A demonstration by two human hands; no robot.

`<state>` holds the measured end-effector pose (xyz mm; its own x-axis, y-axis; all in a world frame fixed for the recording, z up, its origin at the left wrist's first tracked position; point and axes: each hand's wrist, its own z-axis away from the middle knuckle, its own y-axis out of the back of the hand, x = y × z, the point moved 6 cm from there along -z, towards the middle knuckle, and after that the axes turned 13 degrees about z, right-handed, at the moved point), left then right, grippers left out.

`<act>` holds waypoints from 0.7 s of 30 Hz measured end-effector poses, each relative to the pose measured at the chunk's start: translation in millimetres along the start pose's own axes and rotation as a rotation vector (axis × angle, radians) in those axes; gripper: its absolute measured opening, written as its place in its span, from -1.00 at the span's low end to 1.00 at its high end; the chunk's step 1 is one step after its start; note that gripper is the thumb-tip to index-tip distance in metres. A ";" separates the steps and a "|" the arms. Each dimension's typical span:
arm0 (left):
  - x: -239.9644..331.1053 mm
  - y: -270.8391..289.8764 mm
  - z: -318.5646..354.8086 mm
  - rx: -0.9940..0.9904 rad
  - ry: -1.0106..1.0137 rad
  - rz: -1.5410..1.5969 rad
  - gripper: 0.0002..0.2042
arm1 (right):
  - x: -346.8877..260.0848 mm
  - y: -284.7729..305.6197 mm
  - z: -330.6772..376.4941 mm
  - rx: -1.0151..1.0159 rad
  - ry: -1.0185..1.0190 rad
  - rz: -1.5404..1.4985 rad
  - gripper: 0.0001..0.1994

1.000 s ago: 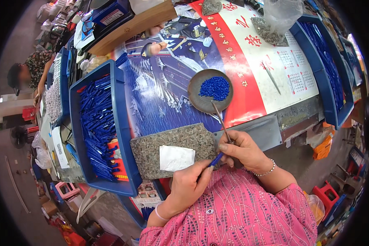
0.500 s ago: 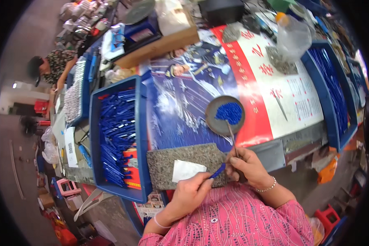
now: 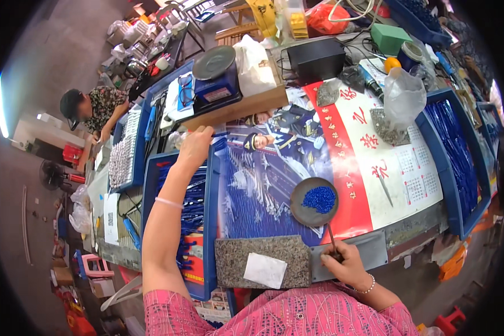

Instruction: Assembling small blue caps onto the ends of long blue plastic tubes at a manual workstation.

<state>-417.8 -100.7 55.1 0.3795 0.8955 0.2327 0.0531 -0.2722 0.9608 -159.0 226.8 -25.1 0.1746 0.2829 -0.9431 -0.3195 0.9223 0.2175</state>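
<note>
My left hand (image 3: pixel 195 147) is stretched out over the far end of a blue tray (image 3: pixel 209 235) filled with blue pens (image 3: pixel 191 204). Its fingers pinch a thin dark pen by the tray's far rim. My right hand (image 3: pixel 346 263) rests at the table's near edge, shut on a thin stick tool (image 3: pixel 331 238). The stick points up at a round grey dish (image 3: pixel 303 211) holding small blue beads (image 3: pixel 319 199). A speckled stone slab (image 3: pixel 235 263) with a white paper square (image 3: pixel 266 270) on it lies between my arms.
A printed poster with a red calendar strip (image 3: pixel 369 168) covers the table. A second blue tray of pens (image 3: pixel 456 157) sits at the right. A scale (image 3: pixel 215 78), a black box (image 3: pixel 316 59) and a plastic bag (image 3: pixel 403 95) stand at the back. Another person (image 3: pixel 92 109) works at far left.
My left hand has left the stone slab and reached out to the far end of the left tray. My right hand stays at the table's edge with the stick.
</note>
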 end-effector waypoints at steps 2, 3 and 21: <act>-24.8 -16.2 -18.5 -0.084 0.033 -0.016 -0.90 | -1.0 5.9 3.4 0.030 0.027 0.036 -0.88; -42.4 -27.8 -24.2 -0.170 0.079 -0.038 -0.90 | -0.2 7.9 4.6 0.046 0.054 0.068 -0.88; -106.9 -69.1 -52.3 -0.800 0.314 0.278 -0.74 | 12.2 8.7 -0.8 0.024 0.173 0.148 -0.94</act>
<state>-510.3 -159.2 -28.3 0.0070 0.9207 0.3901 -0.7056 -0.2719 0.6544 -160.4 238.0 -34.9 -0.0351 0.3680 -0.9292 -0.3073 0.8807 0.3604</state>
